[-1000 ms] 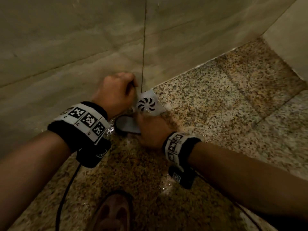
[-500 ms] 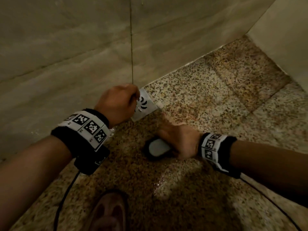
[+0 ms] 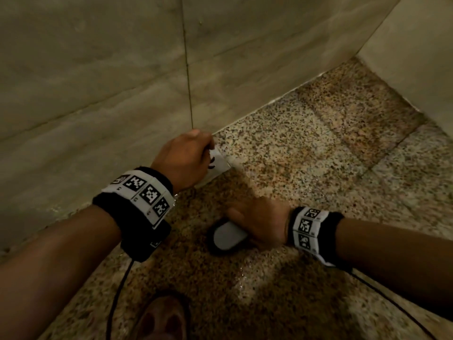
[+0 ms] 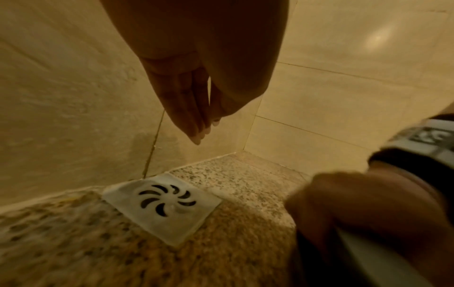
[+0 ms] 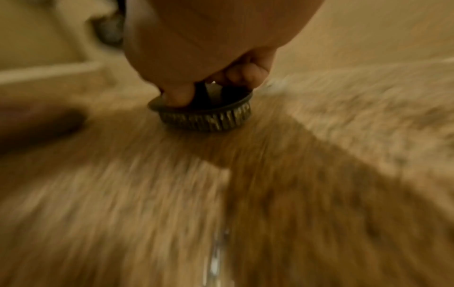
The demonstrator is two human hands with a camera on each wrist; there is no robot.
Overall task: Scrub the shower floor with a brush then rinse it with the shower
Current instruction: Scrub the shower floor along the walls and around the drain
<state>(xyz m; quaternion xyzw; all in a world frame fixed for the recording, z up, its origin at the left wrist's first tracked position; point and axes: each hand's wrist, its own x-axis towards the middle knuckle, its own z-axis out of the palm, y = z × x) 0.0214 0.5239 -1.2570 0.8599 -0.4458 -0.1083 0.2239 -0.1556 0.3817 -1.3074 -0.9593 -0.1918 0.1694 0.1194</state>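
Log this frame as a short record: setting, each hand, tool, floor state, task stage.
setting: shower corner, speckled floor, tiled wall
left hand: fingers straight and together, holds nothing, hangs above the white drain cover
right hand: grips the brush
brush: bristles down on the floor
floor state: wet sheen near the brush
task stage: scrubbing; no shower water seen
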